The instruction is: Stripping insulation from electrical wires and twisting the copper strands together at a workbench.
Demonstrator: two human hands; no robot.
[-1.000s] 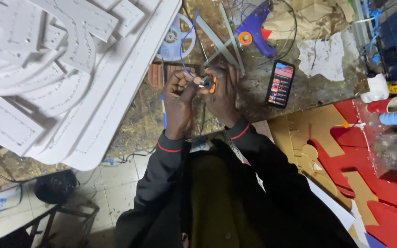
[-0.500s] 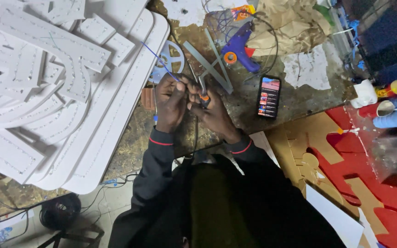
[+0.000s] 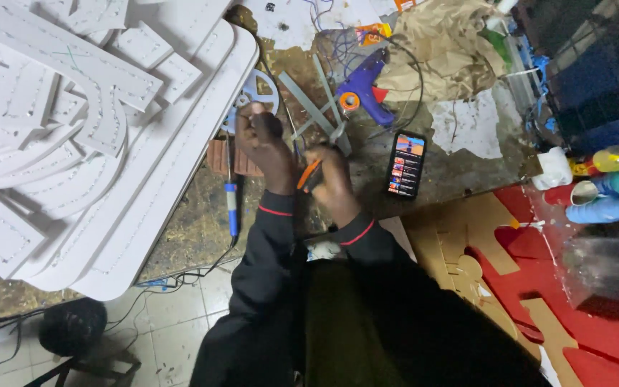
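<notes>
Sign-making workshop, shown by stacked white cut-out letters (image 3: 73, 122), glue gun (image 3: 363, 89), soldering iron (image 3: 231, 204), stained workbench (image 3: 195, 222).

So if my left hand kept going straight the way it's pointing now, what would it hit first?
Most likely the round pale-blue reel: your left hand points away from you up the bench, and the reel lies just past its fingertips. How high the hand is above the bench is unclear, so it might pass over the reel.

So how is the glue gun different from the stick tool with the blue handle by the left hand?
The glue gun is chunky, pistol-shaped, purple-blue with an orange part; the soldering iron is a thin straight stick with a blue grip. The glue gun lies farther up the bench, beyond the hands; the soldering iron lies just beside the left hand. Both rest on the workbench, unheld, with cords.
</notes>
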